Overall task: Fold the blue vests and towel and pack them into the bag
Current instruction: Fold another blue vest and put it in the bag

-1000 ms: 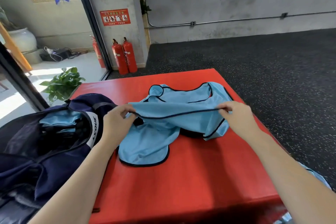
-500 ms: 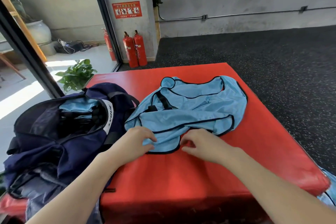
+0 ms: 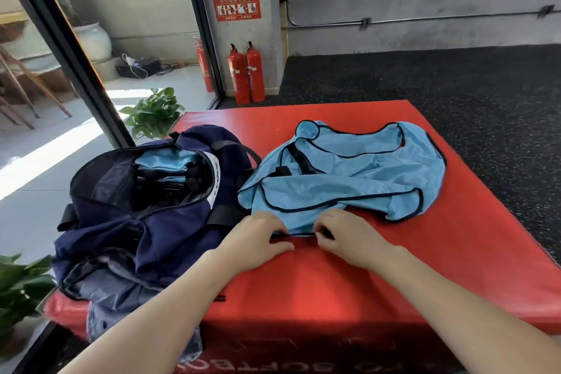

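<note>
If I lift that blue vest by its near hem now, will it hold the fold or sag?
Likely sag: the blue vest lies limp and rumpled on the red mat, so it looks thin and floppy. Probably very light too, since the left hand and right hand pinch only its hem. Its smooth sheen hints that folds may slip apart.

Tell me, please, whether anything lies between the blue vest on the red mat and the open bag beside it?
Nothing visible does. The blue vest lies on the red mat right beside the navy bag, whose mouth is open and already holds folded blue fabric. Both the left hand and right hand hold the vest's near hem.
</note>
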A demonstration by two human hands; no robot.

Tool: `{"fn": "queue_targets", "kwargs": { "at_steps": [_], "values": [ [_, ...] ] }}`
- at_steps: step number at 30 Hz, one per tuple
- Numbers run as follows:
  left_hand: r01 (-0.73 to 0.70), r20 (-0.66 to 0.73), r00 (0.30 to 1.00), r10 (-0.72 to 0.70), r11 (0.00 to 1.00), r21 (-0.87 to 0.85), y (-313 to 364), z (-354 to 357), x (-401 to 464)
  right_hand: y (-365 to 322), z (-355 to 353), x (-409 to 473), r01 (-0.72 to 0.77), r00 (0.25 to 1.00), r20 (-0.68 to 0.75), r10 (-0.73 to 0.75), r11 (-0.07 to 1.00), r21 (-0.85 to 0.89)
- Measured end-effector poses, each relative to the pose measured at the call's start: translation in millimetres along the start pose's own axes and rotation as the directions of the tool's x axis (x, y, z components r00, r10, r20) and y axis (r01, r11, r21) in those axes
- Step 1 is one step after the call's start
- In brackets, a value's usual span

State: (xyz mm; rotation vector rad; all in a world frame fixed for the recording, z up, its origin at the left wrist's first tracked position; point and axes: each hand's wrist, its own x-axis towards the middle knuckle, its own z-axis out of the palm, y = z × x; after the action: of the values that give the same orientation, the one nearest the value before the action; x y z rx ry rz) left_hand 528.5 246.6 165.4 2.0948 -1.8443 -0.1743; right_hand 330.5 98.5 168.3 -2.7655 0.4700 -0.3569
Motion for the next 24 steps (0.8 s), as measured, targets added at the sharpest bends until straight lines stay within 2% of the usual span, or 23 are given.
{"fn": "queue_targets", "kwargs": {
  "at_steps": [4,7,12,15,19,24],
  "values": [
    [-0.024,-0.158,0.987,0.033,0.998,0.054,7,-4,4,6,-22,-4,-0.188,0.978,-0.043,0.205,0.949,0.252],
    [0.043,-0.303,0.952,-0.036,0.999,0.017,9,-9,10,18,-43,-12,-0.246,0.939,-0.129,0.318,0.886,0.393],
    [0.144,-0.415,0.900,-0.131,0.990,0.000,11,-15,19,36,-73,-37,-0.292,0.864,-0.215,0.454,0.802,0.521],
    [0.187,-0.450,0.876,-0.176,0.982,-0.019,21,-18,23,45,-88,-56,-0.312,0.846,-0.235,0.478,0.802,0.510],
    [0.201,-0.456,0.866,-0.205,0.978,-0.058,32,-21,22,56,-103,-84,-0.350,0.831,-0.281,0.480,0.844,0.406],
    [0.123,-0.453,0.881,-0.134,0.991,-0.054,38,-20,5,70,-117,-121,-0.395,0.832,-0.307,0.463,0.882,0.258]
  ]
}}
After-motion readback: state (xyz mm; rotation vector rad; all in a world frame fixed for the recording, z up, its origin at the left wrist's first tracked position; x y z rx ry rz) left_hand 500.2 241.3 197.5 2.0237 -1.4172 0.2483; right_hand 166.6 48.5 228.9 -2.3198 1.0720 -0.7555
